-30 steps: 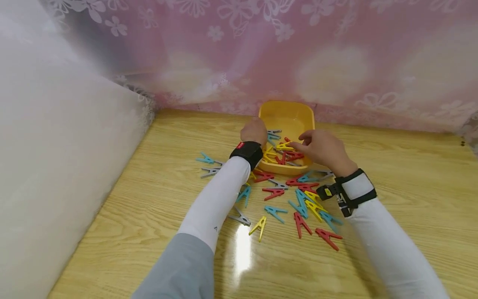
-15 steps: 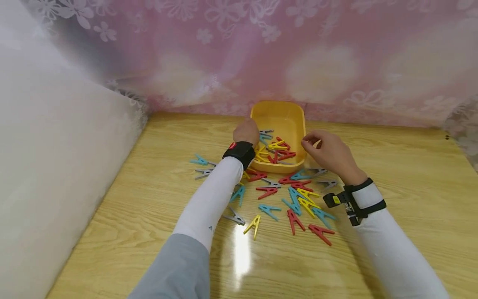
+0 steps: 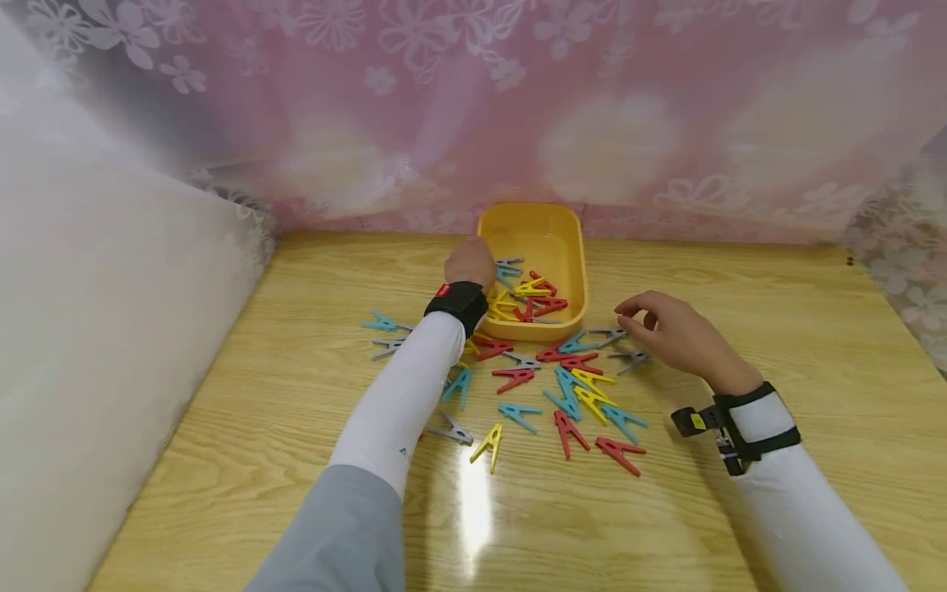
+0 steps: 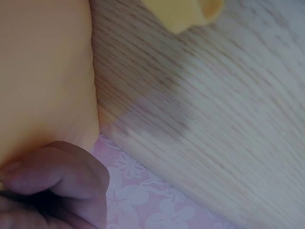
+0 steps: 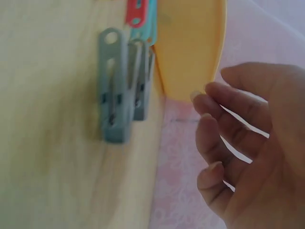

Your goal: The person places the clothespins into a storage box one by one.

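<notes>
Left edge of the counter (image 3: 740, 271): a white lace-trimmed cloth (image 3: 89, 329) stands along it. A pink flowered curtain (image 3: 518, 99) runs along the back edge.

Left hand (image 3: 469, 263): it rests at the left wall of the yellow tray (image 3: 573, 247), which stands at the middle of the back edge. The left wrist view shows one finger curled against the tray's outer wall; whether the grip closes on the rim cannot be told. A black wristband (image 3: 457, 304) with a small red label sits on that wrist; its writing is too small to read. The white sleeve (image 3: 399, 395) lies across some of the loose clothespins.

In the tray: a small heap of clothespins (image 3: 527, 294), yellow, red, grey and blue, at its near end.

Middle of the counter: loose clothespins (image 3: 562, 386) of the same colours lie scattered just in front of the tray; a blue and a grey one (image 3: 385, 333) lie apart to the left of the arm.

Right hand (image 3: 676, 335): it hovers above the counter, right of the tray and apart from it, fingers loosely curled, holding nothing. Nearest to it are two grey clothespins (image 3: 620, 345), lying side by side just off the tray's near right corner. A black strap with a small yellow tag (image 3: 695, 421) is on the right wrist; no writing legible.
</notes>
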Action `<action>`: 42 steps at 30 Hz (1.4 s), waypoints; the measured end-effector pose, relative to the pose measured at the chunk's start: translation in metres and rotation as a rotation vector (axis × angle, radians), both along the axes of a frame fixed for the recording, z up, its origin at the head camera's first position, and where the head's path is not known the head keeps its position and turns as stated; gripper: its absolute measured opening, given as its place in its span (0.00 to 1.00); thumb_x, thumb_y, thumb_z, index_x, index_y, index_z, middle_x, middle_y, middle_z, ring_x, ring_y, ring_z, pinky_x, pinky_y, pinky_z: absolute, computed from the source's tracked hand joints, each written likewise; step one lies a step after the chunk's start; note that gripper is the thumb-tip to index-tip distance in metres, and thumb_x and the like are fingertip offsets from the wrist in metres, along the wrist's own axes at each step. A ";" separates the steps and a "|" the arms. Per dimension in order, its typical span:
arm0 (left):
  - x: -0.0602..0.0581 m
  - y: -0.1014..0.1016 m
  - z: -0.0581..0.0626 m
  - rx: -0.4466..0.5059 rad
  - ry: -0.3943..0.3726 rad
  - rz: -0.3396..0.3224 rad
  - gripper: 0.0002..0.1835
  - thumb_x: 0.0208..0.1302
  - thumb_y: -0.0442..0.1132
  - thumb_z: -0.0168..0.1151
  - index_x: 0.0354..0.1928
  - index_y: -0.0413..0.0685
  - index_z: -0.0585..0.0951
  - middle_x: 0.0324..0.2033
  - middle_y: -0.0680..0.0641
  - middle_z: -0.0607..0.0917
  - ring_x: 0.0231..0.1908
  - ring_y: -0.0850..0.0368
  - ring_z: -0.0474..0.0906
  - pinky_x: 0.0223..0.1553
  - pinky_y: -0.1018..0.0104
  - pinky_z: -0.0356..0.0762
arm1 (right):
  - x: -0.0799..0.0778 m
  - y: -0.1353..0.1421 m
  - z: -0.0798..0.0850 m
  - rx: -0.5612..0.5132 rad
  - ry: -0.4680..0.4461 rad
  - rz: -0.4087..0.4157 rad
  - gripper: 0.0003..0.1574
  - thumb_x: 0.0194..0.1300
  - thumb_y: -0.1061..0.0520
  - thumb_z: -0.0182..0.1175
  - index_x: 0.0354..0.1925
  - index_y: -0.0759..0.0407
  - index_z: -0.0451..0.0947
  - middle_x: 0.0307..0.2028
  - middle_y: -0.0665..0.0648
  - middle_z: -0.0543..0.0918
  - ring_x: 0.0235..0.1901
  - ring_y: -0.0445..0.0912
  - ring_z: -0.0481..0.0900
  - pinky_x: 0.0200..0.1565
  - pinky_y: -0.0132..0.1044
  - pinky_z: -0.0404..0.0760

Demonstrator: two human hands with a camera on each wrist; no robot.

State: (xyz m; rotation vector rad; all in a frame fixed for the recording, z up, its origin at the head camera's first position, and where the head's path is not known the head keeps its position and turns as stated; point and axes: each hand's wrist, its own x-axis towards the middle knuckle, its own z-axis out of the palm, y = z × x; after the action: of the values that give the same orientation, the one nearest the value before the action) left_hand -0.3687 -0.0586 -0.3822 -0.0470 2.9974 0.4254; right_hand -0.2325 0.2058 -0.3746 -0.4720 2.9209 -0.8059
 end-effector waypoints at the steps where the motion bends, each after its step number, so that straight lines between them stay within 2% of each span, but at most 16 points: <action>1: 0.000 0.000 0.000 0.001 0.000 0.002 0.16 0.73 0.44 0.49 0.54 0.42 0.73 0.34 0.47 0.82 0.31 0.55 0.80 0.33 0.63 0.80 | 0.002 0.002 -0.002 0.000 -0.009 0.007 0.21 0.71 0.50 0.54 0.52 0.64 0.77 0.42 0.58 0.79 0.33 0.49 0.70 0.30 0.41 0.70; 4: 0.001 0.000 0.000 -0.002 0.004 0.007 0.15 0.73 0.44 0.49 0.53 0.43 0.74 0.34 0.47 0.82 0.31 0.55 0.80 0.33 0.62 0.80 | 0.007 0.006 -0.008 -0.011 -0.023 0.040 0.21 0.69 0.50 0.58 0.52 0.63 0.78 0.43 0.58 0.79 0.33 0.48 0.70 0.30 0.40 0.71; 12: -0.002 0.000 -0.002 -0.012 0.009 -0.003 0.17 0.73 0.42 0.48 0.56 0.40 0.72 0.33 0.45 0.83 0.31 0.53 0.81 0.32 0.61 0.80 | 0.016 0.009 -0.020 -0.002 -0.019 0.129 0.24 0.59 0.49 0.68 0.49 0.61 0.79 0.42 0.55 0.79 0.31 0.46 0.70 0.32 0.38 0.72; 21: 0.000 -0.002 0.000 -0.011 0.015 0.004 0.18 0.74 0.42 0.46 0.57 0.39 0.71 0.32 0.45 0.83 0.32 0.52 0.82 0.32 0.61 0.80 | 0.016 0.008 -0.029 0.044 0.004 0.171 0.22 0.58 0.51 0.69 0.48 0.59 0.82 0.46 0.57 0.80 0.44 0.51 0.74 0.44 0.48 0.73; 27: 0.005 0.000 0.005 -0.012 0.018 0.000 0.17 0.74 0.43 0.47 0.56 0.39 0.71 0.32 0.45 0.83 0.31 0.53 0.82 0.33 0.61 0.80 | 0.017 0.008 -0.034 0.046 -0.009 0.147 0.21 0.59 0.53 0.68 0.50 0.59 0.81 0.46 0.57 0.80 0.44 0.51 0.76 0.44 0.48 0.74; 33: 0.004 -0.002 0.003 -0.009 0.015 0.013 0.17 0.74 0.43 0.47 0.56 0.39 0.71 0.33 0.45 0.83 0.31 0.53 0.82 0.33 0.61 0.80 | 0.017 0.007 -0.036 0.056 -0.007 0.109 0.20 0.60 0.53 0.67 0.49 0.60 0.81 0.44 0.57 0.80 0.45 0.52 0.76 0.46 0.52 0.74; 38: 0.001 -0.002 0.001 0.003 0.013 0.012 0.18 0.75 0.43 0.46 0.58 0.40 0.72 0.32 0.46 0.83 0.30 0.54 0.81 0.31 0.62 0.80 | 0.015 0.008 -0.032 0.057 0.060 0.060 0.19 0.61 0.53 0.67 0.48 0.62 0.81 0.43 0.58 0.80 0.40 0.50 0.76 0.41 0.48 0.75; 42: 0.000 0.000 0.001 0.009 0.006 0.013 0.18 0.75 0.42 0.45 0.58 0.41 0.72 0.32 0.46 0.83 0.29 0.54 0.81 0.29 0.62 0.79 | 0.011 0.005 -0.021 0.045 0.164 0.011 0.20 0.63 0.52 0.65 0.49 0.62 0.80 0.43 0.59 0.80 0.35 0.49 0.73 0.36 0.46 0.73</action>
State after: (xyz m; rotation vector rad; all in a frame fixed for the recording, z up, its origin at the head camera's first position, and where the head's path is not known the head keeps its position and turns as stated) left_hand -0.3691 -0.0588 -0.3815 -0.0639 3.0025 0.4413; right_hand -0.2216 0.2113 -0.3952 -0.5760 3.0752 -0.7309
